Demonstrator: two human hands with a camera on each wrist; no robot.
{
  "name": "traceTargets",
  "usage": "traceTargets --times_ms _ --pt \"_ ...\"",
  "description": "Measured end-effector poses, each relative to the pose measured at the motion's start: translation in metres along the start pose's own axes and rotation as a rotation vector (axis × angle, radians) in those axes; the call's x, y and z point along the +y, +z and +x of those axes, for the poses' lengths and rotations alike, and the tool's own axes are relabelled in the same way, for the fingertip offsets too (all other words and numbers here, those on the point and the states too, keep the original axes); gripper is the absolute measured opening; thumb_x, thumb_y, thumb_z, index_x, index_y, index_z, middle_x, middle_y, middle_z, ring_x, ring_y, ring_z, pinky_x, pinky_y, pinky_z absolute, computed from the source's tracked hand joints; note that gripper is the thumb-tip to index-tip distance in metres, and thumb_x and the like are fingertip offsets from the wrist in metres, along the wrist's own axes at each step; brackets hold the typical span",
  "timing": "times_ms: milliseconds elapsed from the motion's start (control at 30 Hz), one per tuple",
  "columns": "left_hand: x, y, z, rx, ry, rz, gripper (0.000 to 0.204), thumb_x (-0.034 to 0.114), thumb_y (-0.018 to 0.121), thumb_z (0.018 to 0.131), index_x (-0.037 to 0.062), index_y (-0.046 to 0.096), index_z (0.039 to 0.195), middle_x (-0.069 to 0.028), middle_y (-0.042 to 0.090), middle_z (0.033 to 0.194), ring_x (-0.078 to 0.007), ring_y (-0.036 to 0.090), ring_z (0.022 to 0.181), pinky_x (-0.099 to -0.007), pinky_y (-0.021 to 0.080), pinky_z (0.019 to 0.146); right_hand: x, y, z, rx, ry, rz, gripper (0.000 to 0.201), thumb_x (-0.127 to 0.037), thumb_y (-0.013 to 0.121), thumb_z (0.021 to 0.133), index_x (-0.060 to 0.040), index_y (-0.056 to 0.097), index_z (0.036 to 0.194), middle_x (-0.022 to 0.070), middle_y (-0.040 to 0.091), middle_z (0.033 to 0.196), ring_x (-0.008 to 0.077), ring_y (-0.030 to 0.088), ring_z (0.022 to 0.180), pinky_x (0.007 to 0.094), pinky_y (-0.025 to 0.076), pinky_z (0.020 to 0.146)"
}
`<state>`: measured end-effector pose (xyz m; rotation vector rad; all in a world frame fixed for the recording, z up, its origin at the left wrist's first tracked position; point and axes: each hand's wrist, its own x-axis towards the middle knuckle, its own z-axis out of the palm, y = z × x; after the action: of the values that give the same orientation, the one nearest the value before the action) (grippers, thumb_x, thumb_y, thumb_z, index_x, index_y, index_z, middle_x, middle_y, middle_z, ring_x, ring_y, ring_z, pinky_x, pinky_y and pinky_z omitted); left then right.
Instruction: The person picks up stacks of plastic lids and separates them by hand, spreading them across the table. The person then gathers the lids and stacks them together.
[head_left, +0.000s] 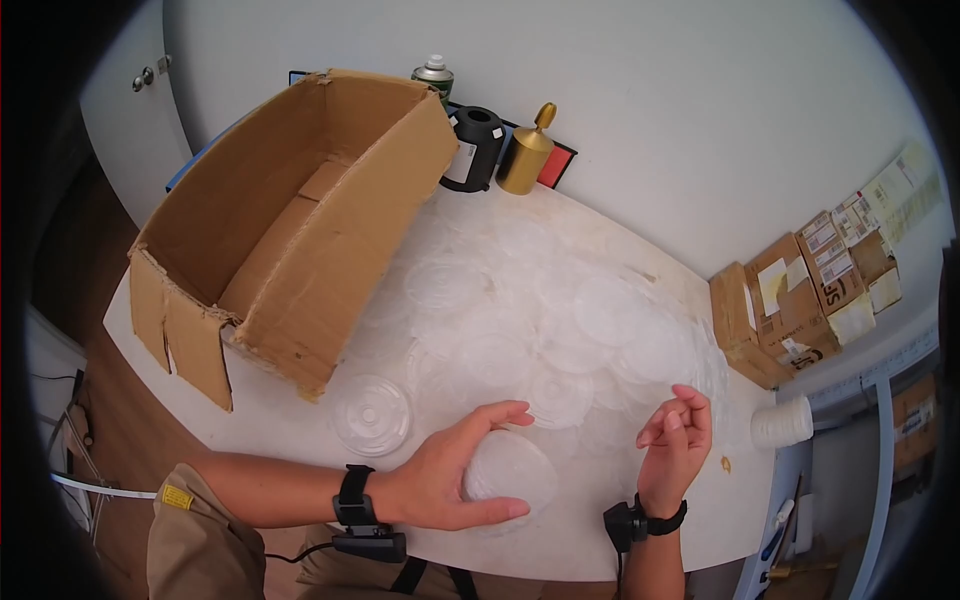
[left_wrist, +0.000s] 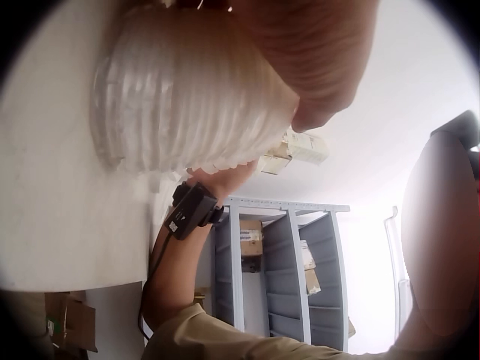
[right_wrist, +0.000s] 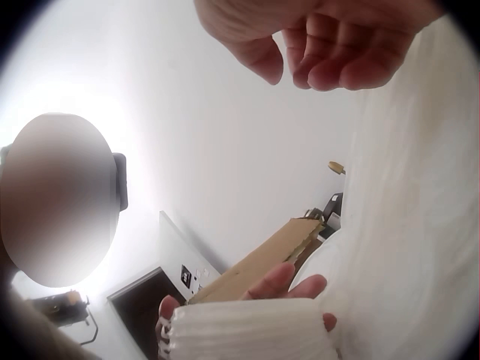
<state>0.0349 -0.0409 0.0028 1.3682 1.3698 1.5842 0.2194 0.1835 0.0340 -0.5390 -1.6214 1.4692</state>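
A stack of translucent plastic lids (head_left: 513, 468) stands near the front of the table, and my left hand (head_left: 436, 486) grips it from the left, thumb and fingers curved around its side. In the left wrist view the many layered rims of the stack (left_wrist: 191, 94) show close up. My right hand (head_left: 676, 455) is raised to the right of the stack, its fingers loosely bent with nothing in them. Beyond both hands many more loose clear lids (head_left: 575, 325) lie spread in overlapping layers. One round lid (head_left: 372, 415) lies apart, beside my left forearm.
A long open cardboard box (head_left: 370, 240) stands at the back left of the table (head_left: 690, 530). Behind it are a black canister (head_left: 474, 150), a gold container (head_left: 526, 160) and a spray can (head_left: 433, 75). Further right are a white spool-like roll (head_left: 782, 422) and stacked cartons (head_left: 790, 300).
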Motion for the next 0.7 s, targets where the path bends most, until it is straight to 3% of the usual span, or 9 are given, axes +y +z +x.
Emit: traceTargets --times_ms 100,133,200,433,533,700 --pt "0.000 0.001 -0.001 0.014 -0.019 -0.006 0.091 0.033 0.082 0.084 -0.0011 0.031 0.151 -0.0206 0.053 0.141 -0.0317 0.052 0.131 -0.0386 0.041 0.111 -0.006 0.011 -0.020 -0.404 -0.037 -0.087 0.023 -0.010 0.070 0.086 0.0003 0.069 0.106 0.0054 0.063 0.075 0.0111 0.057 0.065 0.0242 0.043 0.058" --pt "0.000 0.001 -0.001 0.015 -0.020 -0.005 0.091 0.033 0.082 0.084 -0.0011 0.031 0.151 -0.0206 0.053 0.141 -0.0317 0.052 0.131 -0.0386 0.041 0.111 -0.012 0.021 -0.018 -0.558 -0.128 -0.156 0.017 -0.007 0.075 0.081 -0.0008 0.072 0.096 0.0064 0.062 0.076 0.0132 0.058 0.062 0.0257 0.043 0.056" --pt "0.000 0.002 0.000 0.011 -0.021 -0.022 0.091 0.033 0.082 0.085 -0.0015 0.030 0.151 -0.0213 0.052 0.141 -0.0318 0.052 0.132 -0.0387 0.041 0.111 -0.021 0.031 -0.022 -0.751 -0.154 -0.300 0.018 -0.004 0.079 0.078 -0.0012 0.073 0.094 0.0076 0.062 0.076 0.0153 0.060 0.061 0.0261 0.044 0.056" --pt "-0.001 0.001 0.000 0.008 -0.029 -0.017 0.091 0.032 0.082 0.085 -0.0017 0.030 0.151 -0.0212 0.052 0.141 -0.0316 0.052 0.132 -0.0386 0.041 0.110 -0.022 0.039 -0.025 -0.775 -0.140 -0.302 0.012 0.000 0.077 0.081 -0.0012 0.070 0.091 0.0081 0.064 0.079 0.0170 0.060 0.063 0.0282 0.046 0.057" --pt "0.000 0.000 0.000 -0.031 -0.039 -0.039 0.095 0.023 0.084 0.082 -0.0005 0.027 0.154 -0.0175 0.047 0.147 -0.0254 0.047 0.134 -0.0388 0.037 0.113 -0.020 0.038 -0.025 -0.804 -0.154 -0.264 0.009 0.000 0.076 0.083 -0.0014 0.068 0.088 0.0076 0.064 0.080 0.0179 0.060 0.067 0.0282 0.046 0.060" --pt "0.001 -0.001 0.001 -0.041 -0.053 -0.055 0.100 0.024 0.086 0.079 -0.0004 0.025 0.155 -0.0174 0.046 0.148 -0.0248 0.048 0.132 -0.0382 0.038 0.112 -0.015 0.035 -0.029 -0.748 -0.002 -0.163 0.006 -0.001 0.072 0.087 -0.0013 0.067 0.089 0.0067 0.062 0.081 0.0169 0.058 0.068 0.0271 0.045 0.063"
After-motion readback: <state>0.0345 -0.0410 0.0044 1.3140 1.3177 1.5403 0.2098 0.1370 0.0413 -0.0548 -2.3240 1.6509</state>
